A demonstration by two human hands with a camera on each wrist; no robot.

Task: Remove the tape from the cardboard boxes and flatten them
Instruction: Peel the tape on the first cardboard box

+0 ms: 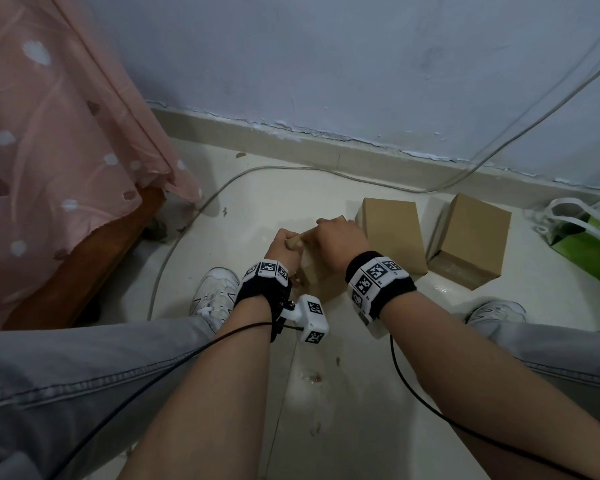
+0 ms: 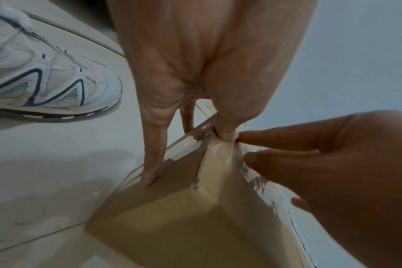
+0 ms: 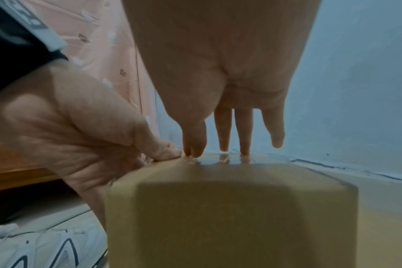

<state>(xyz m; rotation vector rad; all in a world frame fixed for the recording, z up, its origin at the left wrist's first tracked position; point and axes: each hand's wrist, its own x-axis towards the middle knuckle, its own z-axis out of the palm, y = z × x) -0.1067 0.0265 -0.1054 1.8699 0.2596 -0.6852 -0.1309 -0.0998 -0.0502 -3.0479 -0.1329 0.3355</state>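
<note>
A small brown cardboard box [image 1: 314,275] stands on the floor between my feet, with clear tape [image 2: 220,154] glossy over its top corner. My left hand [image 1: 284,245] grips that corner, its thumb [image 2: 226,133] on the top edge and a finger [image 2: 151,163] laid down the side. My right hand [image 1: 338,242] reaches over the box [image 3: 218,217]. Its thumb and forefinger pinch the tape at the top edge, beside the left thumb. The other right fingers [image 3: 243,137] stretch out onto the taped top. Two more closed boxes [image 1: 392,233] [image 1: 468,240] stand behind to the right.
A bed with a pink patterned sheet [image 1: 49,150] fills the left side. A grey cable [image 1: 194,216] curves across the floor and up the wall. A green bag with white handles [image 1: 589,244] lies at the far right. My white shoes [image 1: 215,296] [image 1: 496,317] flank the box.
</note>
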